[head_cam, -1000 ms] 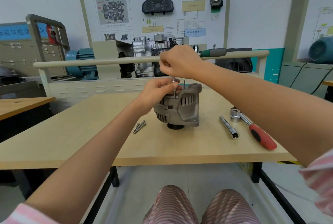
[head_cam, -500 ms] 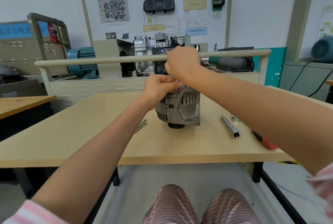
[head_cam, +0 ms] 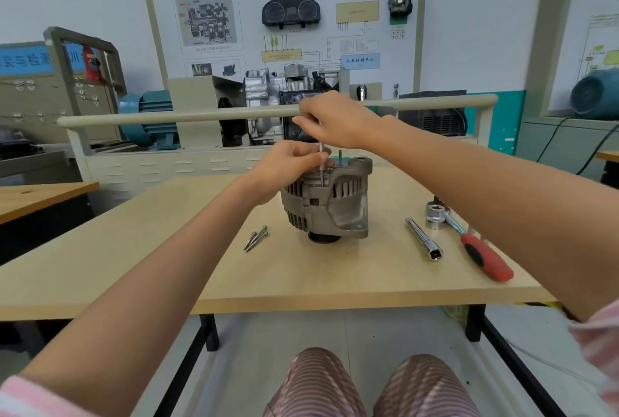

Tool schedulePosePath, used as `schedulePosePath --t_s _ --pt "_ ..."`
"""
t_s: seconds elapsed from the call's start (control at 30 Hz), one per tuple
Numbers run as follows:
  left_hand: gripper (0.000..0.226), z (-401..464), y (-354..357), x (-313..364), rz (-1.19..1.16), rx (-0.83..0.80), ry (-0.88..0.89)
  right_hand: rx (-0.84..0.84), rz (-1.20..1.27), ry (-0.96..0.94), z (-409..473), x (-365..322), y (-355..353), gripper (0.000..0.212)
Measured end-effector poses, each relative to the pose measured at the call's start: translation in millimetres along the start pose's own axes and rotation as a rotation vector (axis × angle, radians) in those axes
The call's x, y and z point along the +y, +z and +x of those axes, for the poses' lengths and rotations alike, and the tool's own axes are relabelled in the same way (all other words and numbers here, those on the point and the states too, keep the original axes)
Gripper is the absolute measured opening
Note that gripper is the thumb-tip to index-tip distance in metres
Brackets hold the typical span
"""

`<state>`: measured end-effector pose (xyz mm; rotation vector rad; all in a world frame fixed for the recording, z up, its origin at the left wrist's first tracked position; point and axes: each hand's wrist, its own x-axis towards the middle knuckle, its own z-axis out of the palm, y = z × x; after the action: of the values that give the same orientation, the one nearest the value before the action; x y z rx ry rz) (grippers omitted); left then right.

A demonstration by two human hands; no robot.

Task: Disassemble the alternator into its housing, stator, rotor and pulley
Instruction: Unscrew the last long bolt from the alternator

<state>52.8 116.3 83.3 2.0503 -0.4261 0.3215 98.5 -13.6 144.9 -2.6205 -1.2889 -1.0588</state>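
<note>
The grey alternator stands on the wooden table with its black pulley underneath. My right hand grips the top of a screwdriver above it. The screwdriver's thin metal shaft runs straight down into the top of the housing. My left hand rests on the alternator's top, its fingers curled round the shaft. A short stud sticks up beside the shaft.
Loose long bolts lie left of the alternator. To its right are an extension bar, a socket and a red-handled ratchet. A rail and a training bench stand behind the table.
The green handle that stuck out to the right of my right hand is now hidden by the hand, which has turned on the tool. The alternator has stayed in place.
</note>
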Motion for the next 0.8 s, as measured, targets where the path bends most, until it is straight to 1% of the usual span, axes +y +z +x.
schedulePosePath --t_s 0.07,0.13,0.2,0.27,0.33,0.37,0.43,0.5,0.53,0.63,0.73,0.8 --pt "0.01 0.7 -0.9 0.8 0.0 0.028 -0.007 -0.008 -0.002 0.0 -0.6 -2.9 -1.3 0.038" --pt "0.005 1.2 0.7 1.0 -0.001 0.111 -0.013 -0.026 -0.078 0.048 2.3 -9.2 -1.6 0.034" --pt "0.006 2.7 6.3 1.7 0.01 0.213 -0.023 -0.019 -0.21 0.203 8.2 -17.3 2.6 0.031" --pt "0.014 6.2 13.3 3.2 0.072 0.302 -0.042 -0.023 -0.382 0.388 11.4 -29.3 6.2 0.019" --pt "0.019 8.2 18.5 5.8 0.177 0.364 -0.045 -0.036 -0.478 0.452 14.8 -36.3 7.9 0.012" --pt "0.02 8.3 19.8 6.2 0.213 0.389 -0.039 -0.027 -0.48 0.445 15.4 -36.2 8.7 0.014" --pt "0.021 5.3 18.5 5.5 0.217 0.389 -0.02 0.04 -0.383 0.383 14.4 -30.7 10.3 0.026" --pt "0.019 2.7 16.3 3.5 0.162 0.324 -0.007 0.128 -0.223 0.287 8.8 -22.6 11.2 0.038" --pt "0.019 1.6 15.2 3.6 0.125 0.281 -0.004 0.161 -0.139 0.249 5.6 -19.6 11.0 0.04" --pt "0.031 0.4 11.3 3.4 0.075 0.171 -0.013 0.203 0.112 0.172 -0.6 -11.0 10.8 0.042" --pt "0.025 -0.9 5.2 4.1 0.06 0.058 -0.017 0.225 0.25 0.13 -2.5 -9.7 11.0 0.042" --pt "0.021 -1.3 1.3 5.4 0.053 0.039 -0.013 0.222 0.285 0.113 -3.4 -9.8 9.7 0.042"
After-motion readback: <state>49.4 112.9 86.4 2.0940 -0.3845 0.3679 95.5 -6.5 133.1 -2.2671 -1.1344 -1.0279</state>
